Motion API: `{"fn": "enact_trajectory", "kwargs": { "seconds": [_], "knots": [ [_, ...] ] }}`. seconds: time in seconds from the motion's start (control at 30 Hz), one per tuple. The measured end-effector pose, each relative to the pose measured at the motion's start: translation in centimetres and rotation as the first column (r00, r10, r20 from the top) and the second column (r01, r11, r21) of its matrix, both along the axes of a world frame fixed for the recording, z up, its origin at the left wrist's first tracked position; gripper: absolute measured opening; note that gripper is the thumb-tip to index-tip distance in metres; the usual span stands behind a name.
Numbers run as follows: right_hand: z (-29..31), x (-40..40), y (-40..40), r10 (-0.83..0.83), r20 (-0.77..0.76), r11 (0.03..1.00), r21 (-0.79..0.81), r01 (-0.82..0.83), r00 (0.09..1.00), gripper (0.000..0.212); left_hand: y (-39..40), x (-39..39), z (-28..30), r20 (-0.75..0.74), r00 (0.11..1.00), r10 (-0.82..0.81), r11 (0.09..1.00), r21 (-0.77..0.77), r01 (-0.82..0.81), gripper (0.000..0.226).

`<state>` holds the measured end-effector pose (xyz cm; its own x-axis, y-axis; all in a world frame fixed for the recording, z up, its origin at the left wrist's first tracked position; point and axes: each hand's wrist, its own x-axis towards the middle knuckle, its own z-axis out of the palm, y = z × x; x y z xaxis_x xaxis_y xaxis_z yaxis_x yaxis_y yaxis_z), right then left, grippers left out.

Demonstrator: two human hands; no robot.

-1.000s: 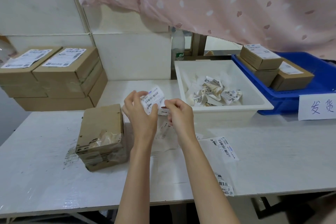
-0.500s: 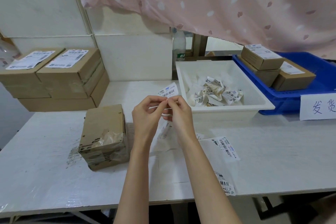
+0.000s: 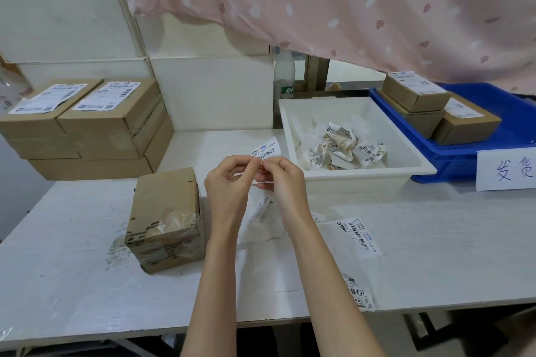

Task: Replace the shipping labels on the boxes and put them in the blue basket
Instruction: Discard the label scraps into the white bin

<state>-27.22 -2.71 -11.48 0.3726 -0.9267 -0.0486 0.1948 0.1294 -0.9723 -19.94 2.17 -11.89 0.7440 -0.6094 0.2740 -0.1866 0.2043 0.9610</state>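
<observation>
Shipping label (image 3: 266, 150), white, barcoded, upright between both hands' fingers (image 3: 251, 166).

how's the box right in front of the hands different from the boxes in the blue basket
The near box has no label, only torn tape and scuffed patches; the basket boxes carry clean white labels on top. The near box sits alone on the table; the basket boxes are stacked inside the blue basket. Both are plain brown cardboard. Both hands pinch a label.
</observation>
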Motion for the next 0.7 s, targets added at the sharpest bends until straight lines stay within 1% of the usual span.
{"fn": "enact_trajectory", "kwargs": {
  "seconds": [0.13,0.27,0.37,0.5,0.7],
  "knots": [
    [-0.12,0.02,0.06,0.016,-0.035,0.999,-0.047,-0.017,0.999,0.017,0.02,0.04,-0.07,-0.001,1.000,0.016,1.000,0.005,-0.016,0.005],
    [-0.08,0.17,0.08,0.023,-0.066,0.998,-0.060,-0.027,0.998,0.020,-0.22,-0.11,-0.23,-0.002,1.000,0.026,0.998,0.052,-0.026,0.009],
    [0.00,0.12,-0.04,0.019,-0.103,0.997,-0.077,-0.027,0.994,0.024,-0.40,-0.09,-0.56,-0.040,0.999,-0.018,0.996,0.086,0.021,0.013],
    [-0.03,-0.21,-0.03,0.040,-0.147,0.993,-0.102,-0.056,0.988,0.024,-0.46,-0.05,-0.58,-0.094,0.993,-0.071,0.992,0.099,0.080,0.015],
    [0.03,-0.33,0.26,0.064,-0.185,0.985,-0.145,-0.092,0.981,0.018,-0.68,0.33,-0.87,-0.173,0.982,-0.081,0.986,0.133,0.104,0.018]
  ]
}}
